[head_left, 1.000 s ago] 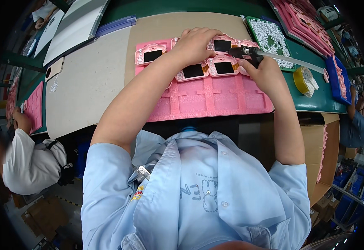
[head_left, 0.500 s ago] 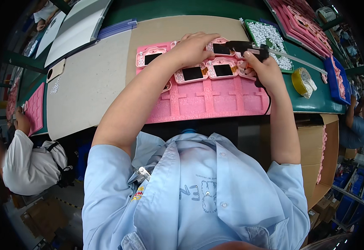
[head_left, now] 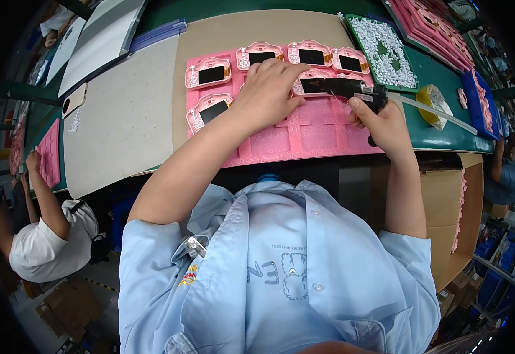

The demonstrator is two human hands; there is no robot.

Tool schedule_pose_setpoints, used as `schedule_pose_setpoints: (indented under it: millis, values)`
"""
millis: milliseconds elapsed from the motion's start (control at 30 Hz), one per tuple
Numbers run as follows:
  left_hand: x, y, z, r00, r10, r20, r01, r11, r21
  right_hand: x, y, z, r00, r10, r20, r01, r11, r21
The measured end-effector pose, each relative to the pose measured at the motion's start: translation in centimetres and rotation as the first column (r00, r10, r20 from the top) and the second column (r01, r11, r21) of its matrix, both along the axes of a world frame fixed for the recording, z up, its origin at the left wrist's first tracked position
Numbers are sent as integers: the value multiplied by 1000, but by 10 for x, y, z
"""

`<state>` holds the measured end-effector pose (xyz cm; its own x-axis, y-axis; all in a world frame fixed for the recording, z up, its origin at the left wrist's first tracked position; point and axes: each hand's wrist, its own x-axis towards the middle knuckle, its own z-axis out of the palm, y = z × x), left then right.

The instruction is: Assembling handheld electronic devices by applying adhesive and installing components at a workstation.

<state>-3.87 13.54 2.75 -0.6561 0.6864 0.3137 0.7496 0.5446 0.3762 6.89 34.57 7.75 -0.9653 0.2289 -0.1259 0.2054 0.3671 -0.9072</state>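
In my right hand point(head_left: 389, 128) is a black hot glue gun point(head_left: 358, 89), with a long pale glue stick point(head_left: 437, 111) out of its back end. Its nozzle points left, over a pink casing with a dark screen point(head_left: 308, 86). My left hand point(head_left: 269, 94) lies across the neighbouring casings, fingers stretched out, fingertips near that same casing; what is under the palm is hidden. Several more pink casings, such as the far-left casing point(head_left: 208, 74), sit in rows on a pink foam tray point(head_left: 322, 138), whose near row of recesses shows bare.
A green tray of small white pieces point(head_left: 387, 50) stands at the far right. Beside it are a yellow tape roll point(head_left: 430, 105), a blue bin of pink parts point(head_left: 483, 106) and stacked pink trays point(head_left: 431, 32). At left lies a phone point(head_left: 75, 100). A co-worker point(head_left: 54, 236) sits further left.
The glue gun has come nearer and slightly right, from the far row to a casing in the middle row. My left hand has also moved nearer, uncovering casings at the back.
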Motion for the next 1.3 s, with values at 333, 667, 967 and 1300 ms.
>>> schedule_pose_setpoints:
  millis: [333,667,967,1300]
  values:
    - [4,1,-2,999,11,43,-13,999,51,-7,-14,4,999,-31,-23,33,998,61]
    - [5,-1,0,998,3,57,-5,999,39,-11,-7,-10,999,51,17,-54,965,256]
    - [5,0,-3,1000,2,26,-3,999,54,-4,-8,-3,998,68,-19,-58,938,342]
    - [6,0,-4,1000,-3,14,2,998,55,13,3,20,982,52,183,-120,917,382]
